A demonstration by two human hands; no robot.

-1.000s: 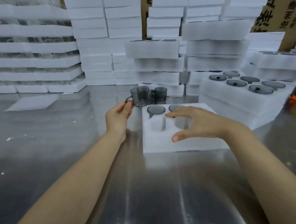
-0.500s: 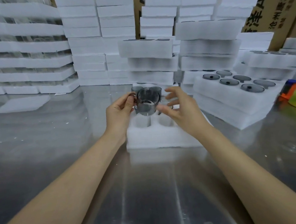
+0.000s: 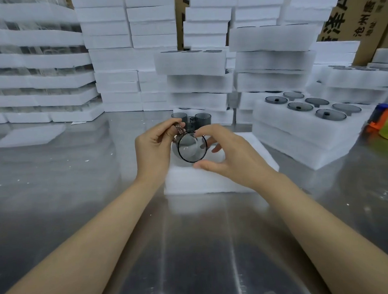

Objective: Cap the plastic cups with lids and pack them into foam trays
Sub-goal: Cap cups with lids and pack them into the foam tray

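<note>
Aloft, cup (image 3: 192, 148) between curled fingers (image 3: 210, 130)

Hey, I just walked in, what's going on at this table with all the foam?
A person is holding a smoky grey plastic cup in both hands above a white foam tray on the metal table. The left hand pinches its handle, and the right hand curls round its rim. Some loose cups stand behind the tray, and a second foam tray to the right already holds lidded cups.
</note>
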